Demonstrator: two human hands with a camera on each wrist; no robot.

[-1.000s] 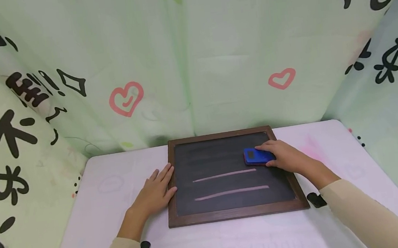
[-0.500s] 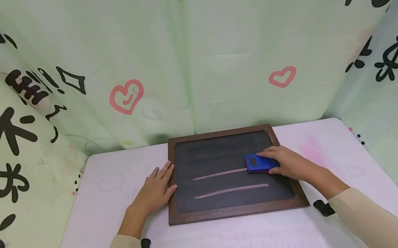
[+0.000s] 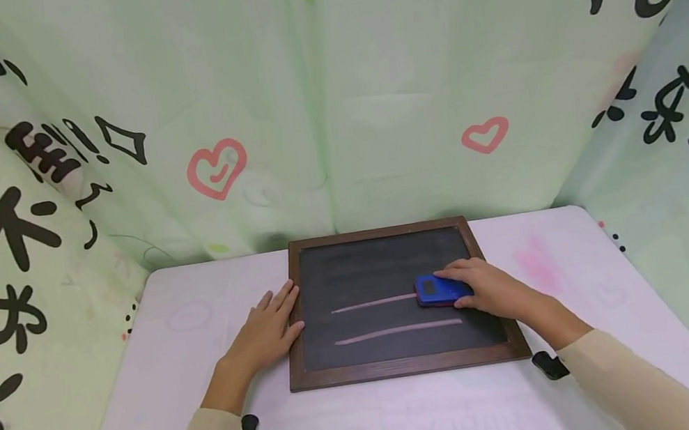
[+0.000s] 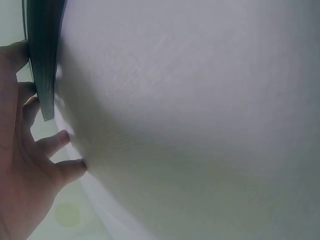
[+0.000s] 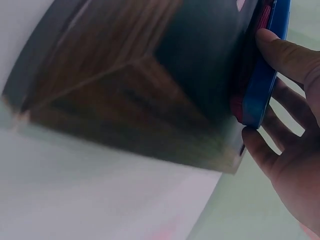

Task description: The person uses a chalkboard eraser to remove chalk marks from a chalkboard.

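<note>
A chalkboard in a brown wooden frame lies on the table, bearing two pink chalk lines. My right hand grips a blue chalkboard eraser by its right end, thumb on the near side and fingers on the far side. The eraser sits over the right end of the upper line; its reddish underside faces the board in the right wrist view. My left hand rests with straight, spread fingers against the frame's left edge, some fingertips on the wood, others on the table in the left wrist view.
The white table extends around the board on the left, right and front. A pale green curtain with black lettering and pink hearts hangs behind and at both sides. Each wrist carries a small black device.
My right hand has brought the eraser nearer to me, then a little left, onto the upper chalk line. That line's right end no longer shows. The left hand stays in place.
</note>
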